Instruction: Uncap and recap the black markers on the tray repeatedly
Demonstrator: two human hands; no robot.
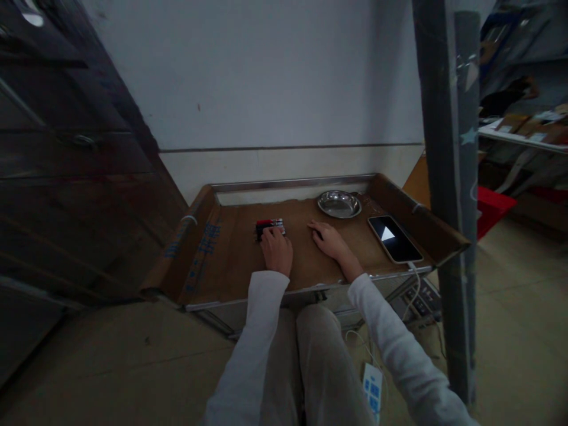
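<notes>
A short row of red and black lighters (268,223), by their look, lies side by side on the brown cardboard top (239,266), silvery ends to the right. Over the near side of this row is my left hand (278,251), its fingers bent down and closed on a black one; the hand hides the nearest part of the row. To the right, my right hand (331,239) rests on the cardboard with the index finger stretched out and the other fingers loosely curved. Nothing is visibly held in it. A shallow round metal dish (339,204) stands beyond my right hand.
A phone (394,238) with a white cable lies at the right. Raised cardboard sides (417,219) border the table left and right. A grey post (452,177) stands close on the right, a wall (288,77) behind. A white power strip (373,387) is on the floor.
</notes>
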